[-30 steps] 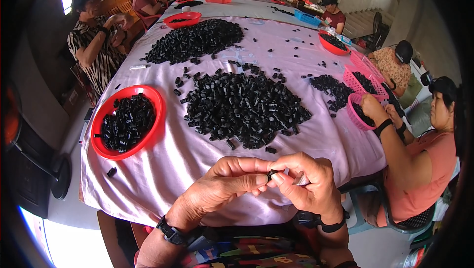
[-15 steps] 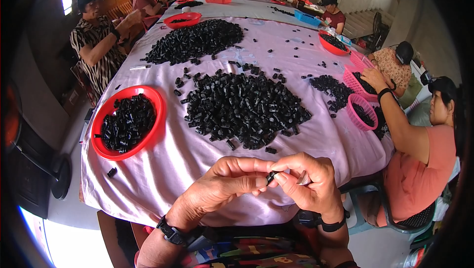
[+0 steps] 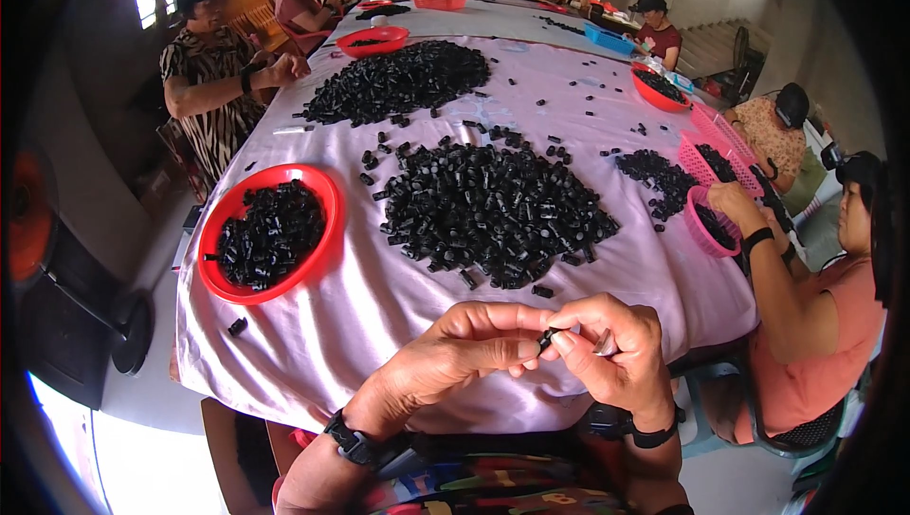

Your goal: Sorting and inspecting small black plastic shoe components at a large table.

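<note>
Between the fingertips of my left hand (image 3: 464, 349) and my right hand (image 3: 611, 349) is a small black cylindrical part (image 3: 544, 340), mostly covered by the fingers. Both hands are closed in a pinch on it, just above the near edge of the table. A short shiny metal piece (image 3: 604, 342) sticks out from my right hand's fingers; its kind is hidden. Beyond my hands lies a large heap of similar black parts (image 3: 498, 207). To the left, a red round tray (image 3: 334, 221) holds many more.
A second black heap (image 3: 398, 79) lies farther back on the pink tablecloth (image 3: 313, 344). One loose part (image 3: 237, 326) lies near the red tray. At right, a co-worker's hands are at a pink basket (image 3: 701, 230). A fan (image 3: 33, 211) stands at left.
The whole view has shifted slightly, so the table appears farther right. My hands keep their pinch. The right co-worker's hand has come down toward the nearer pink basket; the left co-worker's hands have lowered.
</note>
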The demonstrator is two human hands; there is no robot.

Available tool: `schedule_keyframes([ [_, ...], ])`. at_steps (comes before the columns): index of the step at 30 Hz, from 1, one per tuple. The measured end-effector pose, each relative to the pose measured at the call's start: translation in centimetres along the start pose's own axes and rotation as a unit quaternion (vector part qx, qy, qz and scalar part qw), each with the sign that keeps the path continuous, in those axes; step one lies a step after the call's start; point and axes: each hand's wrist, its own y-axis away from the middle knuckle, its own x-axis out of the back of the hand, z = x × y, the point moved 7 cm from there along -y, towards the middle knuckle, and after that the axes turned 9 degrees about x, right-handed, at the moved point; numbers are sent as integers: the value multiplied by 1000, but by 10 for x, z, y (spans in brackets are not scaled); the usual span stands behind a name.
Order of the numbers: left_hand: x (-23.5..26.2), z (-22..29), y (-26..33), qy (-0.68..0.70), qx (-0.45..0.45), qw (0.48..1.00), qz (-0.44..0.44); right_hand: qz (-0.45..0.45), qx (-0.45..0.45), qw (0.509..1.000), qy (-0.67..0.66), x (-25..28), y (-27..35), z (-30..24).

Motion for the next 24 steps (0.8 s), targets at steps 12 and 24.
schedule_keyframes([
  [12, -1, -2, 0, 58, 31, 998, 11, -20, -29, 999, -16, -4, -1, 4],
  [24, 2, -7, 0, 91, 76, 992, 44, -22, -42, 999, 17, 2, -2, 7],
])
